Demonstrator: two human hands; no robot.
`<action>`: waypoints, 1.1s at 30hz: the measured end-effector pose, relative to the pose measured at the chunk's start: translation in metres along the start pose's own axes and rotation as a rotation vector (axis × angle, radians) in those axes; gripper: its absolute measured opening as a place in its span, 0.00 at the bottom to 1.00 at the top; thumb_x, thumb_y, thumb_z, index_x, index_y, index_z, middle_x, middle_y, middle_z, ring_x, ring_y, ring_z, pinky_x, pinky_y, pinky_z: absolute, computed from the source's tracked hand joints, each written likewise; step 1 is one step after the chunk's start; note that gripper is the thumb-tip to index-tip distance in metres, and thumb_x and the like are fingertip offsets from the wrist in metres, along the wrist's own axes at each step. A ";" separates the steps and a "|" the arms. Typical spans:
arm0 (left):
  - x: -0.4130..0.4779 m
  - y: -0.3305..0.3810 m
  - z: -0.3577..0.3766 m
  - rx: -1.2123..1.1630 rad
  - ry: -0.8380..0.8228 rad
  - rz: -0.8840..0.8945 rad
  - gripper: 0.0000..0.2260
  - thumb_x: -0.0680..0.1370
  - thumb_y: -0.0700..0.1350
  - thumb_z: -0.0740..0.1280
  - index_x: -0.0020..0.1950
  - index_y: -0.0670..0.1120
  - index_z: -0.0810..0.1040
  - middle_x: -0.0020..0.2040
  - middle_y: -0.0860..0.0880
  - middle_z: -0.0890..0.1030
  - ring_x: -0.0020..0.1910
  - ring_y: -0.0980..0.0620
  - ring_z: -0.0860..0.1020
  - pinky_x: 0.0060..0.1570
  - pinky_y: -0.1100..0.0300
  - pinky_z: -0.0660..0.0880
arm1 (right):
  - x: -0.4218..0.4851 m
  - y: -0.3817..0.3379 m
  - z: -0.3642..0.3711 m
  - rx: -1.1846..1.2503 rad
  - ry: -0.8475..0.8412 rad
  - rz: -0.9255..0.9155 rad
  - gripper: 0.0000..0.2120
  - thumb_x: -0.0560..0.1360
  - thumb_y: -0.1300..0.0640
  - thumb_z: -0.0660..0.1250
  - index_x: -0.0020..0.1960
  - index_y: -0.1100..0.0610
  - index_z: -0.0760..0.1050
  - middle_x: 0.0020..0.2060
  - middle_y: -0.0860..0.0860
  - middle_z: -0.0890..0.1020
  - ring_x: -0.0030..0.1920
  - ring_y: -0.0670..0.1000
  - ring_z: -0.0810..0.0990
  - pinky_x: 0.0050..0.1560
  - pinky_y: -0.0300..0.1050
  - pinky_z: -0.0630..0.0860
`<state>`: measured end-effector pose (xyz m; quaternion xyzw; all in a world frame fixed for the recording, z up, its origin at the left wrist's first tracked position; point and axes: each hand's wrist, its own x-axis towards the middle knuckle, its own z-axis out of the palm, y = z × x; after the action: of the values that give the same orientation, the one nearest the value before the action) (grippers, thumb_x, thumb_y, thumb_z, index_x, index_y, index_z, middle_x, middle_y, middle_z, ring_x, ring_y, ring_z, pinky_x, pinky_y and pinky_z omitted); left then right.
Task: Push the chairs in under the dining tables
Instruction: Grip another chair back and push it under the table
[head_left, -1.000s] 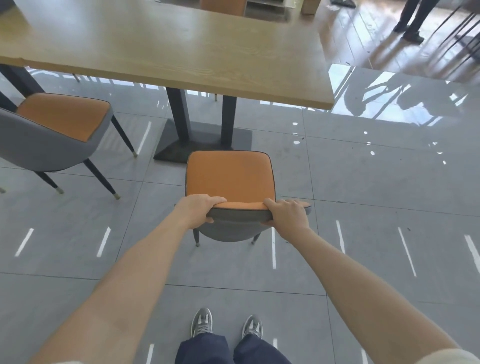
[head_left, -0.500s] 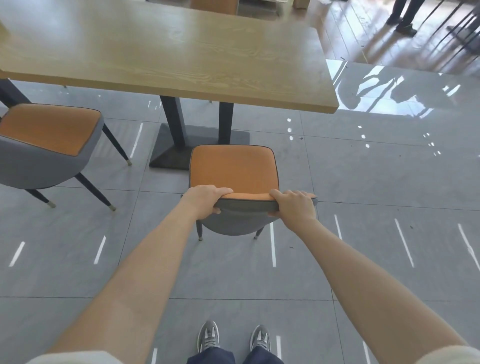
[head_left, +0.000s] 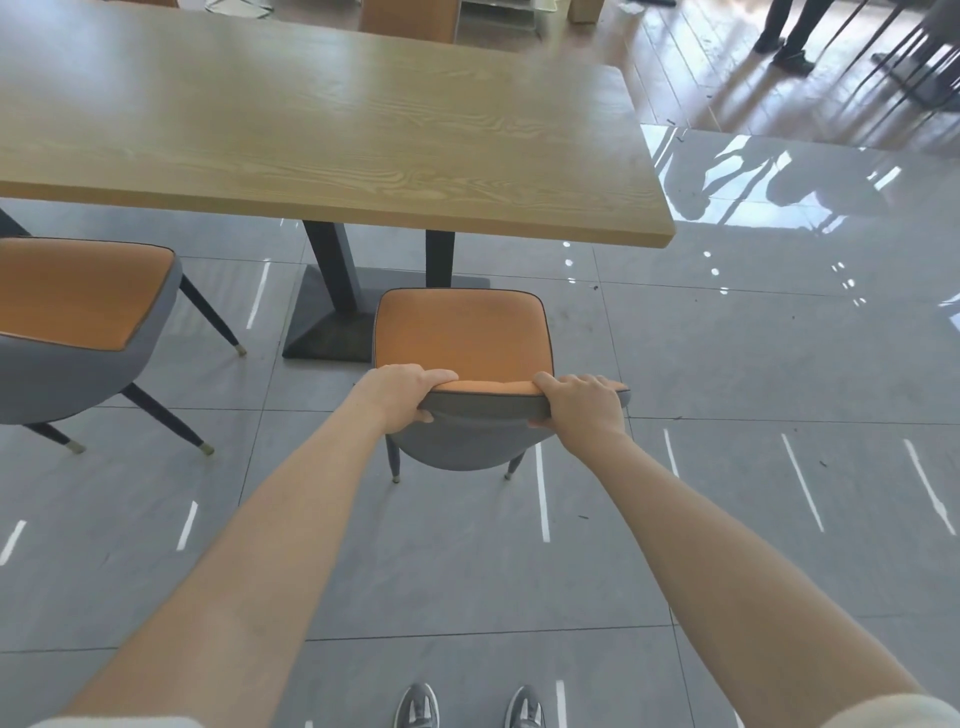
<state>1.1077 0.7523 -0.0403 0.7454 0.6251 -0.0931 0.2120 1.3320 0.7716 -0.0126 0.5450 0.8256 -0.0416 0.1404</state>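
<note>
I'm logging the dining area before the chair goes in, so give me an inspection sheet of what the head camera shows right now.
Surface: wooden dining table, top bare; glossy grey tile floor with light reflections.
Job's things: held chair, orange seat, standing in front of the table's dark pedestal base, seat not yet under the tabletop; second chair at left, also pulled out.
Clutter: small dark specks on the tiles; nothing else seen.
Grippers: left hand and right hand both closed on the top edge of the held chair's backrest.
Cables: nothing seen.
Surroundings: a standing person's legs at far right on wood flooring; another orange chair back beyond the table.
</note>
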 end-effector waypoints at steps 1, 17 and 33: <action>0.002 -0.002 -0.002 0.001 -0.001 0.000 0.26 0.78 0.45 0.66 0.74 0.55 0.61 0.61 0.44 0.76 0.59 0.43 0.76 0.60 0.49 0.74 | 0.003 -0.001 -0.001 0.004 -0.001 0.007 0.18 0.77 0.45 0.63 0.60 0.55 0.69 0.52 0.55 0.80 0.56 0.59 0.77 0.58 0.51 0.70; 0.023 -0.018 -0.019 0.053 0.047 0.024 0.25 0.79 0.46 0.65 0.74 0.55 0.61 0.60 0.44 0.77 0.58 0.43 0.77 0.58 0.50 0.75 | 0.031 -0.002 -0.003 0.175 -0.026 0.090 0.18 0.78 0.48 0.63 0.65 0.50 0.67 0.58 0.55 0.76 0.62 0.60 0.70 0.68 0.53 0.60; 0.017 -0.008 -0.025 0.008 0.002 -0.051 0.22 0.77 0.48 0.66 0.69 0.58 0.66 0.59 0.48 0.77 0.58 0.44 0.75 0.55 0.50 0.75 | 0.031 0.002 -0.011 0.276 -0.121 0.060 0.21 0.75 0.46 0.65 0.65 0.51 0.68 0.60 0.55 0.73 0.64 0.60 0.67 0.69 0.55 0.57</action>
<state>1.0997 0.7792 -0.0264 0.7303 0.6436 -0.1002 0.2059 1.3200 0.8028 -0.0103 0.5800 0.7854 -0.1834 0.1147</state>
